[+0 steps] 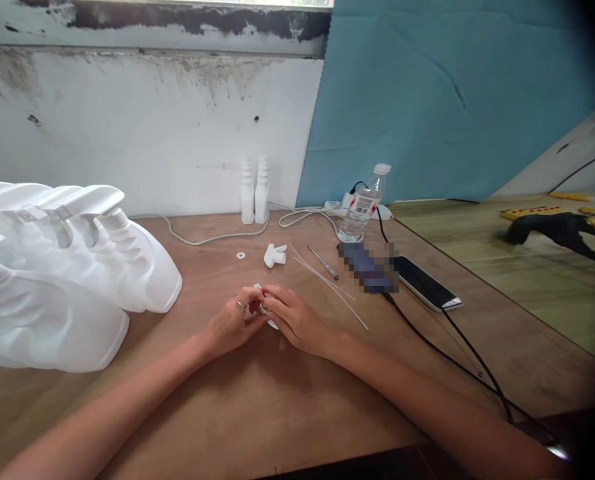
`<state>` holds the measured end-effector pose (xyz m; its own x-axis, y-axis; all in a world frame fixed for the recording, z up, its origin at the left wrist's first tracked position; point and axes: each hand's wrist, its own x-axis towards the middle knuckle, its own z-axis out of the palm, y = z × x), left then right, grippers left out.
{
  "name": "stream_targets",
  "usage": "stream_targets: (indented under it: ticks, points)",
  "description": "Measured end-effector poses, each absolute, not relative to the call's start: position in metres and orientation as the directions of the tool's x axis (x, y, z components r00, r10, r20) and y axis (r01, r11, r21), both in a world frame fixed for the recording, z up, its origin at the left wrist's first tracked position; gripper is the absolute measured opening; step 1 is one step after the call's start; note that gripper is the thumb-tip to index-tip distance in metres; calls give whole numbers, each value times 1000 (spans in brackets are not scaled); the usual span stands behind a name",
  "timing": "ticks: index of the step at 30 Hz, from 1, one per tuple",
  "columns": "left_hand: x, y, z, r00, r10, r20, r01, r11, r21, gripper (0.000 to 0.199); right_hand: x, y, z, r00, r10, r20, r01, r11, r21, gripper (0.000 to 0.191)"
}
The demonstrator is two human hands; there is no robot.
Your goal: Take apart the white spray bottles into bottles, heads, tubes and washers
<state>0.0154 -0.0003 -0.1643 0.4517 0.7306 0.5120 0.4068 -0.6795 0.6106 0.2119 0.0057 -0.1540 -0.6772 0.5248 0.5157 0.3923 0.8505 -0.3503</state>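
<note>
My left hand [235,320] and my right hand [297,320] meet over the tabletop, fingers curled in and touching. Between them they grip a small white plastic part [273,325], mostly covered by my fingers, so its exact shape is hidden. Just beyond my hands lies a white trigger spray head [275,256], with a small white washer [241,255] to its left. Thin clear tubes [330,283] stretch across the wood to the right of my right hand. A small screwdriver [323,262] lies beside them.
White spray bottles [147,267] crowd the left of the wooden table [217,413]. Two white ribbed pieces [254,193] stand against the wall. At right are a water bottle [365,207], a pixelated dark object [367,267], a phone [427,283] and black cables [430,347].
</note>
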Motion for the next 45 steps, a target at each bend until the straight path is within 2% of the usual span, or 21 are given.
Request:
stream_targets:
  ticks: [4,7,9,11,13,15,17,20,25,32,34,35,37,39,40,42,45]
  points:
    - [16,-1,-164,419,766,488,393,-637,663,27,218,13,-150,-673,542,503,197,787,-585,19]
    - [16,1,-161,413,766,492,444,-641,626,35,226,21,-148,-627,578,523,187,763,-619,22]
    - [16,3,-159,423,743,519,476,-669,570,39,236,29,-145,-526,652,546,341,750,-567,25]
    - [15,5,-157,439,710,550,483,-703,523,33,249,39,-140,-415,737,534,602,662,-446,23]
    - [15,7,-156,436,689,578,494,-721,486,26,264,49,-135,-352,832,429,832,488,-263,19]
    - [15,8,-157,421,691,588,520,-715,468,26,279,57,-130,-275,925,261,940,316,-128,18]
    - [15,8,-157,414,702,579,526,-704,477,29,288,62,-128,-203,971,123,974,214,-79,18]
    - [16,7,-157,424,727,539,485,-686,543,28,293,65,-126,-168,984,50,982,172,-76,17]
    - [15,7,-157,457,775,435,452,-624,637,25,288,62,-126,-163,985,51,985,165,-56,21]
    - [15,8,-158,460,797,392,465,-592,659,22,285,60,-124,-116,988,98,992,119,-30,14]
    - [16,7,-158,461,803,379,472,-583,661,22,285,58,-120,-64,979,194,991,85,-105,12]
    - [16,7,-157,463,805,370,478,-579,661,22,285,56,-118,-33,962,272,974,92,-208,11]
    - [17,6,-156,466,809,360,487,-573,659,21,283,50,-110,41,902,429,822,214,-528,11]
    - [17,6,-156,468,807,359,489,-575,655,21,276,41,-102,78,864,498,466,410,-784,12]
    - [17,6,-156,469,806,361,488,-578,654,21,272,37,-98,64,862,504,269,471,-840,13]
    - [18,6,-156,471,804,363,486,-580,654,22,261,28,-94,-19,864,503,-15,503,-864,15]
    - [19,6,-157,471,804,363,477,-578,661,21,246,19,-97,-150,855,496,-176,471,-865,15]
